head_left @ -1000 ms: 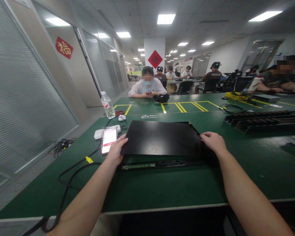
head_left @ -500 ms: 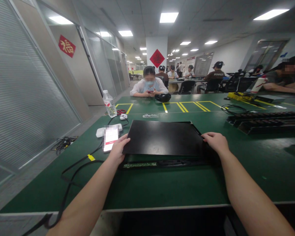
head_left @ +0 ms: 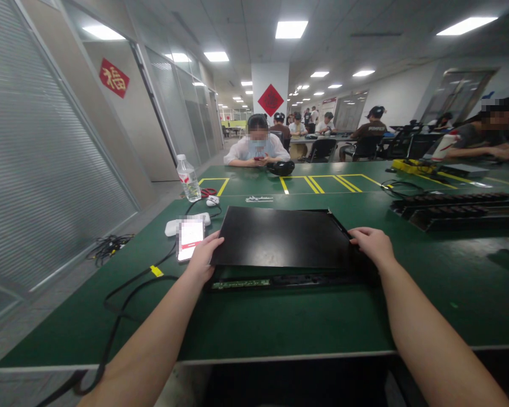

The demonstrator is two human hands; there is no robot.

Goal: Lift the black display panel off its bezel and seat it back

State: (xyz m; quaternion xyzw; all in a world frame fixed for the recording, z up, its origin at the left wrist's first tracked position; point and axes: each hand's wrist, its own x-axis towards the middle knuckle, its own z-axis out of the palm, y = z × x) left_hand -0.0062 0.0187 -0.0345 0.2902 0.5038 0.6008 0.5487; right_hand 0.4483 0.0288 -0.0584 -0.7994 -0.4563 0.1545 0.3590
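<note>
A flat black screen panel [head_left: 282, 237] is held between my two hands, just over the green table, its near edge raised. My left hand [head_left: 203, 254] grips the left edge, thumb on top and fingers hidden underneath. On the other side my right hand [head_left: 373, 244] pinches the right edge, close to the dark rim of a frame. Below the panel's near edge shows a black frame [head_left: 314, 280] with a green circuit board [head_left: 241, 284] along its left part. The panel hides the rest of that frame.
Left of the panel lie a phone [head_left: 190, 240], a white device [head_left: 176, 226] and a black cable [head_left: 119, 308]. A water bottle [head_left: 189, 180] stands behind them. Long black racks [head_left: 462, 210] lie at right. A person [head_left: 257, 148] sits across the table [head_left: 297, 333]; another sits at far right.
My hands and the panel hold almost the same pose. The view has shifted very slightly. At far right, the seated person's hands have moved.
</note>
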